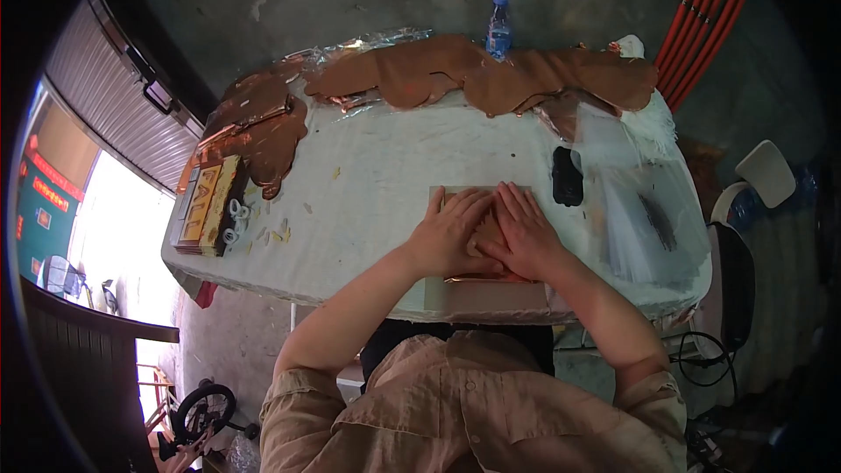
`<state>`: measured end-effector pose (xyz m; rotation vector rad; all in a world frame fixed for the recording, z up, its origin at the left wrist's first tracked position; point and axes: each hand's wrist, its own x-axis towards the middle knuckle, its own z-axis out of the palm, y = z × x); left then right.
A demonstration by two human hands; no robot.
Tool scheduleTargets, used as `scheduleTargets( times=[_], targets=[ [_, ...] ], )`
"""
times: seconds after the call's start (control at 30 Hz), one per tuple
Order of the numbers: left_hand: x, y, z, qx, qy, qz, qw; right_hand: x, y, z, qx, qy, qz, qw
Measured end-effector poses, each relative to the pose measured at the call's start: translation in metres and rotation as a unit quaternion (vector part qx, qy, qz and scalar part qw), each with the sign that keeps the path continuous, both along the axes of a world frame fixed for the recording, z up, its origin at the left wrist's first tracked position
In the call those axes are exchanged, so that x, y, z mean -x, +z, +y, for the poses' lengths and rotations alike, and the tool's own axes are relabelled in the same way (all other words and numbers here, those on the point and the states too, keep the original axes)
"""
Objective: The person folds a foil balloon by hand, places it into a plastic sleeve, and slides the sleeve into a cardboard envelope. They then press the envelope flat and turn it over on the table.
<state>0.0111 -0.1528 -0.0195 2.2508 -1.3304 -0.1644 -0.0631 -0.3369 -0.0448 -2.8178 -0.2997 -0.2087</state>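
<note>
Both my hands lie close together near the front edge of the table, pressing on a folded copper-coloured foil piece (491, 234). My left hand (451, 232) rests with its fingers stretched out flat over the left side of the foil. From the right, my right hand (528, 241) lies flat as well, its fingers pointing away from me and its thumb near the left hand. Beneath the foil is a flat greyish-brown rectangular board or sheet (438, 296). My hands cover much of the foil, so its full shape is hidden.
Copper-coloured foil pieces with rounded outlines (412, 70) line the table's far edge, a blue-capped bottle (499, 31) beside them. A yellow-and-black box (208, 210) and white rings (235, 219) sit left. A black object (568, 177) and clear plastic bags (644, 219) lie right.
</note>
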Motion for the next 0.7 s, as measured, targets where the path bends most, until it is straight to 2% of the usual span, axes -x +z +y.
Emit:
scheduleTargets(
  times=[0.2, 0.27, 0.7],
  targets=[
    [0.000, 0.008, 0.013, -0.064, -0.065, -0.014, 0.996, 0.008, 0.000, 0.000, 0.051, 0.016, -0.010, 0.999],
    [0.000, 0.008, 0.020, -0.082, -0.066, -0.022, 0.994, 0.010, -0.001, 0.002, 0.052, 0.022, -0.041, 0.998],
    [-0.006, 0.018, 0.038, -0.157, -0.090, -0.007, 0.983, 0.013, 0.007, 0.005, 0.058, 0.009, 0.006, 0.998]
  ],
)
